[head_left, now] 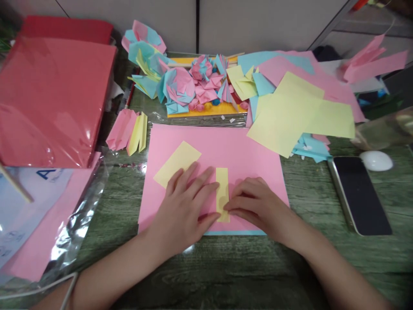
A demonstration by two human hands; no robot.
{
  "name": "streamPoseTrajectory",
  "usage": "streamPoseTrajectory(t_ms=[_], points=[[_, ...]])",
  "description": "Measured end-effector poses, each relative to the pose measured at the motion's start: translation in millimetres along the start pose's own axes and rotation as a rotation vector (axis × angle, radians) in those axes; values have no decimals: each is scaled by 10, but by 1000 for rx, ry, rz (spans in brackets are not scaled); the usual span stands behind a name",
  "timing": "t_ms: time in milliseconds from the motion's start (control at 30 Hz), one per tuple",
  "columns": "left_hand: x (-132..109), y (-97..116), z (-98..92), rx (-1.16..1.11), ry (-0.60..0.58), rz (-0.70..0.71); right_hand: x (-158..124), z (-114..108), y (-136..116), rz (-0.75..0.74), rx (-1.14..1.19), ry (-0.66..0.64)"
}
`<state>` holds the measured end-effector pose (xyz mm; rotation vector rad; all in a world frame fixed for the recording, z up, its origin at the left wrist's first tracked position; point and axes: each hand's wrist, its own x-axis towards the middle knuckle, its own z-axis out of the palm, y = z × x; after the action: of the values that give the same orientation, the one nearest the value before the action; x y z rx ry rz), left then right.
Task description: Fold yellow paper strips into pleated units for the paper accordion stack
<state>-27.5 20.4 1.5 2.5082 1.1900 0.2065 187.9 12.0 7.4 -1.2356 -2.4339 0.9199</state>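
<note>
A narrow folded yellow paper strip (222,189) lies upright on a large pink sheet (226,148) in front of me. My left hand (185,204) rests flat beside the strip, fingers stretched out, fingertips touching its left edge. My right hand (254,204) has its fingers pressed together on the strip's lower right edge. A second yellow slip (176,161) lies tilted on the pink sheet, partly under my left fingertips.
A red paper pack (51,92) stands at the left. Folded pink, blue and yellow paper pieces (187,84) pile at the back on an orange board. Loose yellow and pink sheets (300,112) lie at the right. A phone (363,193) and a white mouse (376,160) sit at the right.
</note>
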Motion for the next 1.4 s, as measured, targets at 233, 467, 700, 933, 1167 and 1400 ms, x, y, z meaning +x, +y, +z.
streamPoseTrajectory(t_ms=[233,467,700,933,1167,1400], points=[[-3,-2,-19,16,-25,31,9,66,-80,99,-48,8],[-4,1,-51,25,-69,27,12,137,-188,189,-97,21],[5,1,-18,13,-20,16,19,167,-232,217,-147,46],[9,0,21,47,-17,2,28,200,-231,212,-207,55],[6,3,24,58,-16,0,24,248,-222,197,-295,92],[7,0,25,45,-5,-2,32,277,-231,183,-355,119]])
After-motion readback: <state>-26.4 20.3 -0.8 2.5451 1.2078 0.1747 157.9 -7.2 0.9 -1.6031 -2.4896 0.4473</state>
